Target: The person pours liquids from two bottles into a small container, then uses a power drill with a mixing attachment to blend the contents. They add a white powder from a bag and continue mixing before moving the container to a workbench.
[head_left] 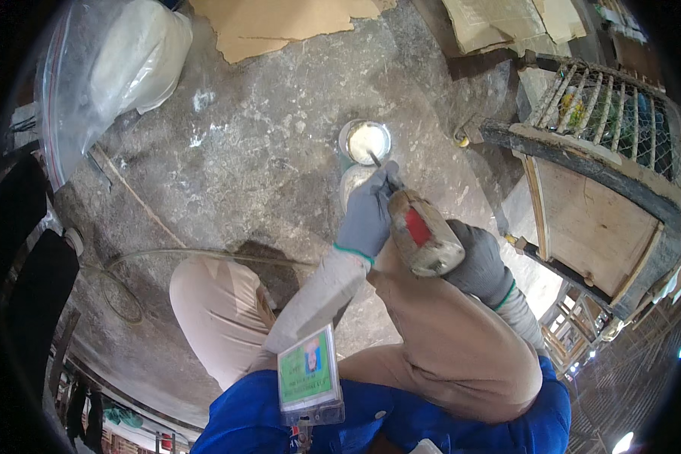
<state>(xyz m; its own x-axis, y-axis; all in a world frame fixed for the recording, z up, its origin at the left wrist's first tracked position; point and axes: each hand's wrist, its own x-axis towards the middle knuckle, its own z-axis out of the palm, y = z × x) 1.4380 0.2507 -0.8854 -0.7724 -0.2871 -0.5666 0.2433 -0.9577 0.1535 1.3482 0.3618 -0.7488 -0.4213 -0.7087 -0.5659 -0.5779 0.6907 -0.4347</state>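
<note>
My left hand [365,217], in a grey glove with a green cuff, is closed around the front end of a worn grey power drill [440,246] with a red patch. My right hand [478,261], also gloved, is closed about the drill's rear, its fingers partly hidden by the body. A thin dark shaft [374,159] runs from the drill's front down into a round metal can [343,141] holding cream-white material [368,141]. Just nearer, a second round container [346,189] with similar pale contents is partly covered by my left hand.
Torn cardboard [280,26] lies at the far side of the stained concrete floor [265,144]. A clear bag with a white filling [140,57] sits far left. A wooden cabinet with a barred front [590,219] stands right. A thin hose or cable [204,252] trails left.
</note>
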